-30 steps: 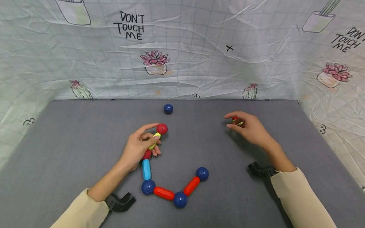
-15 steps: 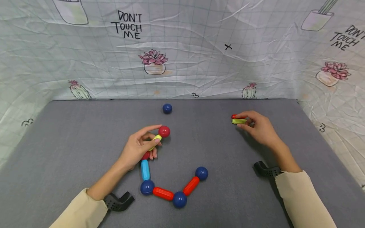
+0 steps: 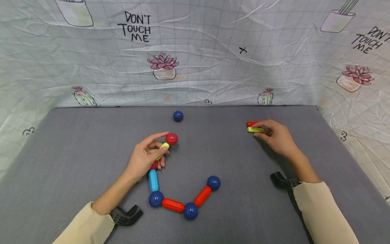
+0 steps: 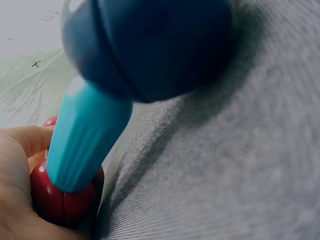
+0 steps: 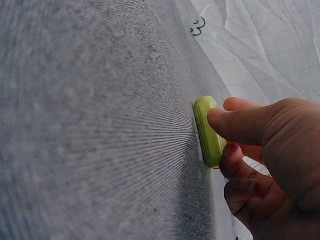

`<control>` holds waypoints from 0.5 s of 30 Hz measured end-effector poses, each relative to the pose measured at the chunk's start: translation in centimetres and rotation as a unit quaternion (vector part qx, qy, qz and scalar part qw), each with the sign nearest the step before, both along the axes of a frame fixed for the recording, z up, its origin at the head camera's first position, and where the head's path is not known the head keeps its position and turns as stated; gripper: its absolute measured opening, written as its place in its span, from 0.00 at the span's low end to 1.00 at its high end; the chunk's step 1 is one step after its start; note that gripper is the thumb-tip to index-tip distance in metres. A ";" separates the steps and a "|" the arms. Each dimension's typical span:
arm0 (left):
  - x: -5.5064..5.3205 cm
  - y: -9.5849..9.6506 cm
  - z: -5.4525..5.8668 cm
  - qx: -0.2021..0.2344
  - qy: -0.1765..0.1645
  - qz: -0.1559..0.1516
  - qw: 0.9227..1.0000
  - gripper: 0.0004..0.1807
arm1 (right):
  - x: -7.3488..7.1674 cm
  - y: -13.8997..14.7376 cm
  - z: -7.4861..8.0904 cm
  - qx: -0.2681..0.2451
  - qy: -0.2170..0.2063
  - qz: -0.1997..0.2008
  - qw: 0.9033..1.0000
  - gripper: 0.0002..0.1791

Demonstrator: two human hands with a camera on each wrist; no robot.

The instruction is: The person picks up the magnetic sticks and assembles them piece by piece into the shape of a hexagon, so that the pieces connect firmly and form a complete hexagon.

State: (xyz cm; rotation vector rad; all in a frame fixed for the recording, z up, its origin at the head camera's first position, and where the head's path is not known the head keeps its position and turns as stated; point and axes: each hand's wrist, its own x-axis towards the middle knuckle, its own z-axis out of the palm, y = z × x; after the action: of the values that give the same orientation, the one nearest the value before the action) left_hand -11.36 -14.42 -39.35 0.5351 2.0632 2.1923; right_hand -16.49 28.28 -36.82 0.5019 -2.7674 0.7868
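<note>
My left hand (image 3: 141, 162) pinches a yellow magnetic rod (image 3: 165, 145) in a ball-and-rod chain. One red ball (image 3: 172, 139) caps the rod's far end, by my index finger. At its near end a second red ball (image 4: 62, 196) joins a light-blue rod (image 3: 153, 180). From there the chain bends through a blue ball (image 3: 156, 199), a red rod (image 3: 173, 205), another blue ball (image 3: 191, 210) and a further red rod (image 3: 202, 196). Over at the right, my right hand (image 3: 275, 137) pinches a yellow-green magnetic rod (image 5: 210, 135), beside a loose red rod (image 3: 252, 124).
A lone blue ball (image 3: 178, 116) lies near the back of the grey table (image 3: 91, 152). Behind the table hangs a printed cloth (image 3: 207, 67), which also comes round both sides. Black wrist mounts (image 3: 126, 216) sit at the sleeves.
My right hand has shifted slightly right, uncovering the yellow-green rod and the red rod beside it. My left hand and the chain have moved only a little.
</note>
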 end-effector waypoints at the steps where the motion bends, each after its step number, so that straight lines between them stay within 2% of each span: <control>1: 0.0 0.0 0.0 -0.005 0.000 0.012 1.000 0.23 | 0.0 0.1 -0.1 0.000 -0.001 -0.001 1.000 0.14; 4: 0.2 -0.2 0.2 -0.011 0.002 0.041 0.999 0.22 | -0.1 0.2 -0.3 0.004 -0.006 -0.005 1.000 0.13; 7: 0.4 -0.5 0.3 -0.011 0.004 0.058 0.998 0.22 | -0.1 0.3 -0.5 0.005 -0.012 -0.008 1.000 0.14; 15: 0.8 -2.3 0.2 -0.033 0.021 0.069 0.997 0.23 | -0.3 0.3 -0.3 0.004 -0.028 -0.014 1.000 0.14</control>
State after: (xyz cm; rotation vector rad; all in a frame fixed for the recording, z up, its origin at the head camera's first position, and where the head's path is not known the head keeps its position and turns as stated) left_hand -10.54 -16.70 -39.19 0.4496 2.2494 2.1925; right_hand -16.79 28.54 -37.08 0.4496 -2.8231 0.7958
